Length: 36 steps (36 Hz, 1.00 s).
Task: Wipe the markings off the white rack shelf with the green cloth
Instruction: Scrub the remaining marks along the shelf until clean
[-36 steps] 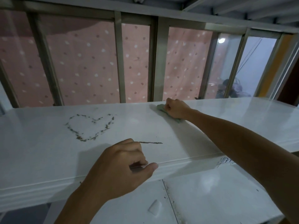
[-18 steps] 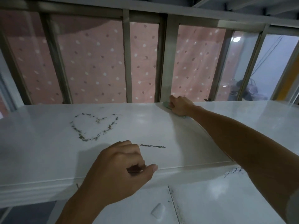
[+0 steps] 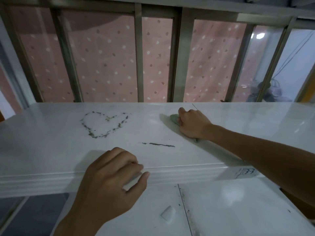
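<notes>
Gripping green cloth, right hand sits near shelf back edge; left hand clasps front edge. Risk: bunched cloth may smear heart, not lift it.

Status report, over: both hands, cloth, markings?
Right hand grips green cloth on white shelf. Left hand grips shelf's front edge. Heart marking and line marking not yet wiped.

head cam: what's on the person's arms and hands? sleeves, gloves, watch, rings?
Nothing worn that shows. The left hand and right hand are bare: no gloves, no rings visible. The left forearm and right forearm are bare right to the frame edge, with no sleeve, watch or band in view.
</notes>
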Tool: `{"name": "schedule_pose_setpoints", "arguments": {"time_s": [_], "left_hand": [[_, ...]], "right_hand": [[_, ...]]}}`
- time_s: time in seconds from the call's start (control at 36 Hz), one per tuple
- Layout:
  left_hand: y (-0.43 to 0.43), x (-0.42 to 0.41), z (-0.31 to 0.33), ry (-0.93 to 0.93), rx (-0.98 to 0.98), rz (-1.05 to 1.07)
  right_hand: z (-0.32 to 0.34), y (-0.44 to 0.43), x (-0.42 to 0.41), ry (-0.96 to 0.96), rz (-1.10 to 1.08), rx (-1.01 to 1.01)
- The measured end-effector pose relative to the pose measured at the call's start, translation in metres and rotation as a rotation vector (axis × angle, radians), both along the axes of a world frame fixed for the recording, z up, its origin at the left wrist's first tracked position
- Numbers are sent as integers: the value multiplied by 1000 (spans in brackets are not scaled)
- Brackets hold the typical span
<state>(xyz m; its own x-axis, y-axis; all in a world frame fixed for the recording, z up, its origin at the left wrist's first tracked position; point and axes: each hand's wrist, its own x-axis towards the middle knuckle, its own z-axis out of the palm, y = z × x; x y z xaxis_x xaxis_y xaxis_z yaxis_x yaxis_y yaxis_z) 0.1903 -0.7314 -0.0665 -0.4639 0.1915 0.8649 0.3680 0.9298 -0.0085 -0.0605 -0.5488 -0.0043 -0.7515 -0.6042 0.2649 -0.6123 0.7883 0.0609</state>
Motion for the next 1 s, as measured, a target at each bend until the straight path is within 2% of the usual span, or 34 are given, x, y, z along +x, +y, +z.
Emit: {"name": "schedule_pose_setpoints", "arguments": {"time_s": [0.31, 0.64, 1.0], "left_hand": [[-65, 46, -14, 65, -72, 152], [-101, 59, -17, 115, -3, 126], [-102, 52, -14, 99, 49, 109]], "right_hand": [[-6, -20, 81, 35, -117, -58], [3, -55, 115, -39, 189, -35], [-4, -98, 159, -23, 243, -90]]}}
